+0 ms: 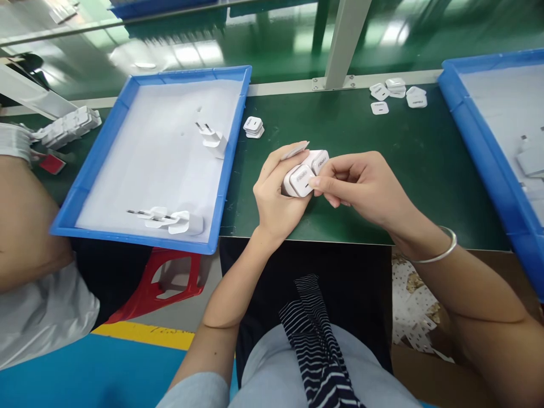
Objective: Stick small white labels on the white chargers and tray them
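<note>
Two white chargers [301,180] in my left hand [272,212], right of the blue tray [230,170].
Left grip closed around both, thin white plate [294,150] between fingers. Right hand [374,187] touches the nearer charger's face; whether it pinches, I cannot tell. Judgement: brace the body, press evenly, keep the slot unobstructed. Farther off, white stack [254,126] just beside the tray.

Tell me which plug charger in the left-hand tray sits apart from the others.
The charger by the tray's right wall; the others are bunched near its closest edge.
</note>
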The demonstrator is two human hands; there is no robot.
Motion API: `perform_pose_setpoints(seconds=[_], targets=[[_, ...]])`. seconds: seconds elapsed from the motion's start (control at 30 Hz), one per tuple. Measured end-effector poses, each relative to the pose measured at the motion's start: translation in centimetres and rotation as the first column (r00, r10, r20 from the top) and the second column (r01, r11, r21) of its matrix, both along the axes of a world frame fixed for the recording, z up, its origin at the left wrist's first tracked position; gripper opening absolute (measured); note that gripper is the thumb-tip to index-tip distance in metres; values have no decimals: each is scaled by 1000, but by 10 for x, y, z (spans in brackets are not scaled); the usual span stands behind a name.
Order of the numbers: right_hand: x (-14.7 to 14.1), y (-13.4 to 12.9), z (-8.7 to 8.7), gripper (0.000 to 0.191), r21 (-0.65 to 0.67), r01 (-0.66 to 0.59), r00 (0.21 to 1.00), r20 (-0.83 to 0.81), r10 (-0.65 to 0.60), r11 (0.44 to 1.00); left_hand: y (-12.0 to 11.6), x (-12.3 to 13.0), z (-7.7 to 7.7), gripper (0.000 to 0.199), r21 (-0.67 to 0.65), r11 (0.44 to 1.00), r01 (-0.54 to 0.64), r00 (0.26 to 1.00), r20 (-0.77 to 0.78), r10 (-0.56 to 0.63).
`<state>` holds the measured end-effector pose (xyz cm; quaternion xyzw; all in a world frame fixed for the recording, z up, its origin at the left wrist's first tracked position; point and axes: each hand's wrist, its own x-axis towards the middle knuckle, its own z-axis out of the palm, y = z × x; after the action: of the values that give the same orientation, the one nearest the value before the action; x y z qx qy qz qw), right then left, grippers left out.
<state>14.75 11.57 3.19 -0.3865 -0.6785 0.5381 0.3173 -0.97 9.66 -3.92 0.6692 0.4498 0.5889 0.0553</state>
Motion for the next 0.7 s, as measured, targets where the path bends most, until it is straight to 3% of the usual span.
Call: perform_pose_setpoints(seconds=[0.27, 0.47, 0.6, 0.7], targets=[[0, 2, -3, 35, 32, 23, 999, 42, -24, 999, 0, 1, 2, 25, 16, 1000, 12, 999, 31, -12], [-1, 0, -4, 38, 57, 44, 999, 26, -46, 997, 3, 2, 0, 24, -69, 997, 24, 999, 48, -20], [5, 6, -3, 31, -26, -21, 984, -179, 16, 999, 2, 0, 4, 27, -57, 998, 36, 999, 32, -34], [11, 13, -3, 30, -46, 83, 937, -335, -94, 995, -10, -19, 26, 27, -46, 998, -30, 992, -127, 24]])
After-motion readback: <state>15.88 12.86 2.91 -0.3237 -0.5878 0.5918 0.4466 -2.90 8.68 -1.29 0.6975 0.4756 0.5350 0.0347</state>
